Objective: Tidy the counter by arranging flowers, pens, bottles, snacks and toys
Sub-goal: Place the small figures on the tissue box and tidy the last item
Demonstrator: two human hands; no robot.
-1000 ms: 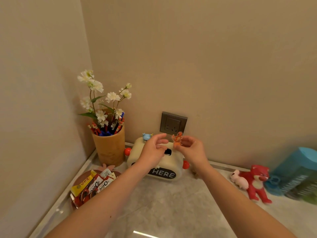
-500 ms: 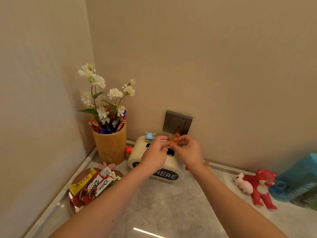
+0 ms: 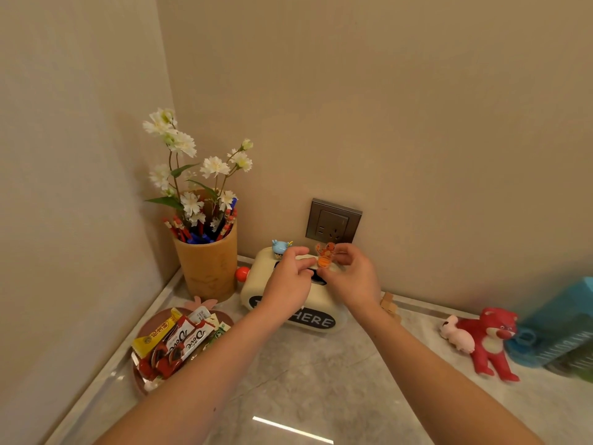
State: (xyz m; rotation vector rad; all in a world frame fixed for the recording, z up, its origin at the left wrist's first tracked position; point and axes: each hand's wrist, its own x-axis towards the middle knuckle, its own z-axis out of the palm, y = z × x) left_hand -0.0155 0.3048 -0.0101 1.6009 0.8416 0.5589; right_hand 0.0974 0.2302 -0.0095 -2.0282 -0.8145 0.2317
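The left hand [image 3: 290,277] hides the tissue box [image 3: 256,281] lettering (only "HERE" shows).

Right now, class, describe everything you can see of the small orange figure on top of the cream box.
The orange figure is a small, flat-looking cartoon creature, orange with a paler belly, standing upright on the cream box below the wall socket. The right hand pinches it; the left hand hovers close beside it. Its material cannot be told.

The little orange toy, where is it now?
In the head view, the little orange toy is atop the cream box, pinched by the right hand, just below the wall socket.
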